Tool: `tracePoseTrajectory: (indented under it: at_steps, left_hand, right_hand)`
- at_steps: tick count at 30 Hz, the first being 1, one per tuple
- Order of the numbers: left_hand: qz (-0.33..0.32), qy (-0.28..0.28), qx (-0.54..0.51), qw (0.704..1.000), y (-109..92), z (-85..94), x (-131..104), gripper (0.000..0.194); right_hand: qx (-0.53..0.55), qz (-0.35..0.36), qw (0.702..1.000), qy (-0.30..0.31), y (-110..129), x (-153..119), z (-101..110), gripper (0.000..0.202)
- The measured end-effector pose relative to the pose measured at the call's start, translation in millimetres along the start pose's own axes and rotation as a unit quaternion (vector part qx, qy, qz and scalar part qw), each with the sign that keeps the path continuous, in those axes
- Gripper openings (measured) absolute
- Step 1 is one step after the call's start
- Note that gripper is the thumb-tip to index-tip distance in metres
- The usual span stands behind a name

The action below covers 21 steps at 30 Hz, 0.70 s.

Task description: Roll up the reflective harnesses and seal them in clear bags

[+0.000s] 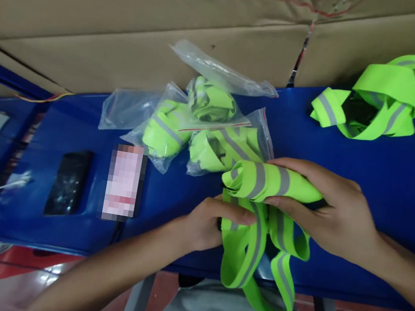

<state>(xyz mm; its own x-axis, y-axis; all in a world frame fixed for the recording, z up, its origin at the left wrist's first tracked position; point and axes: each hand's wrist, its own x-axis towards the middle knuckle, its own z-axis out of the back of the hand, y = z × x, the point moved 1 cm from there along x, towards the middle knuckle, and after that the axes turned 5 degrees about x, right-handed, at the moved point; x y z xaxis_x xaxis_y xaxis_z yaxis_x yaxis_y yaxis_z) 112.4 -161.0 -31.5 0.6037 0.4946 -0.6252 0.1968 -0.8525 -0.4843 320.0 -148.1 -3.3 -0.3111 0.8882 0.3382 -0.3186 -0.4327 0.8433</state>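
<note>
Head view: the right hand (335, 214) is closed loosely around a rolled section of a fluorescent green reflective strap vest (261, 212), fingers over the top of the roll and thumb beneath it. The left hand (206, 221) pinches the same vest at the roll's lower left edge, thumb and forefinger closed on the fabric. The vest sits above the near edge of the blue table (388, 170), just in front of the person's torso. The rolled part lies roughly horizontal, its long axis running left to right across the picture and its open end facing left; the unrolled straps hang down past the table edge in loose loops. By its drape the material looks light, soft and limp, with grey reflective bands that may be slightly slick; it should hold best when gripped around the whole roll, since a single strap would likely let the bundle unravel. Just beyond the hands lie three bagged vests (199, 133) in clear zip bags, touching one another, with an empty clear bag (221, 73) on top. A loose unfolded vest (384, 95) lies well apart at the far right. A dark phone (68, 182) lies at left; the item beside it is blurred and cannot be identified. Cardboard (134, 21) stands behind the table.
</note>
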Motion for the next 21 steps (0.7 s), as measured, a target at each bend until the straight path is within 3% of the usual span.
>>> tracePoseTrajectory:
  at_steps: [3, 6, 9, 11, 16, 19, 21]
  left_hand:
    - [-0.005, 0.056, 0.043, 0.998, 1, -1.1, -2, 0.036]
    - [-0.022, 0.105, 0.086, 0.991, -2, -3.6, -3, 0.035]
    - [-0.045, 0.131, 0.116, 0.984, -7, -4.5, -4, 0.034]
    - [-0.037, 0.140, 0.138, 0.980, -11, -3.3, -6, 0.029]
    - [0.003, 0.143, 0.194, 0.970, -13, 0.8, -12, 0.019]
    - [-0.040, 0.109, 0.223, 0.968, -11, 0.6, -12, 0.018]
    - [-0.080, 0.087, 0.205, 0.972, -10, 0.3, -11, 0.024]
  right_hand:
    - [-0.002, -0.029, 0.999, -0.023, 4, -1, 4, 0.043]
    - [0.100, -0.129, 0.987, -0.009, 0, 1, 8, 0.039]
    - [0.260, -0.236, 0.935, 0.043, -5, 3, 9, 0.034]
    - [0.312, -0.273, 0.908, 0.061, -4, 3, 9, 0.033]
    - [0.265, -0.267, 0.926, 0.024, 6, -1, 8, 0.040]
    - [0.307, -0.268, 0.913, 0.028, 11, -6, 2, 0.039]
    - [0.291, -0.242, 0.925, -0.004, 14, -9, -3, 0.038]
